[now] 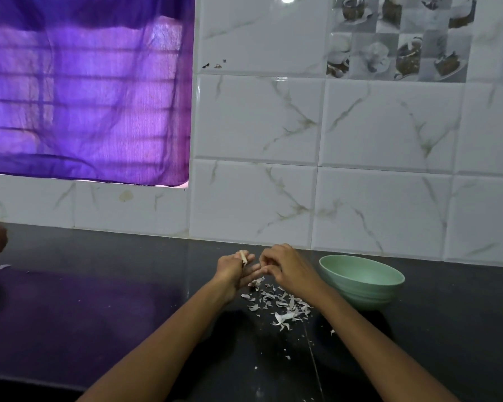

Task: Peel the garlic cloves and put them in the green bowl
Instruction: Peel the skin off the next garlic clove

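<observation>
While the left hand grips a pale handle, the right hand apparently pinches something unseen.

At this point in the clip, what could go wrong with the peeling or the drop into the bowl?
1. The peel scraps lie loose beside the green bowl; a sweep of the right hand could flick some in.
2. The left hand pinches a small pale piece above the black counter; it may slip out.
3. The bowl sits to the right, so the piece could drop short of it.
</observation>
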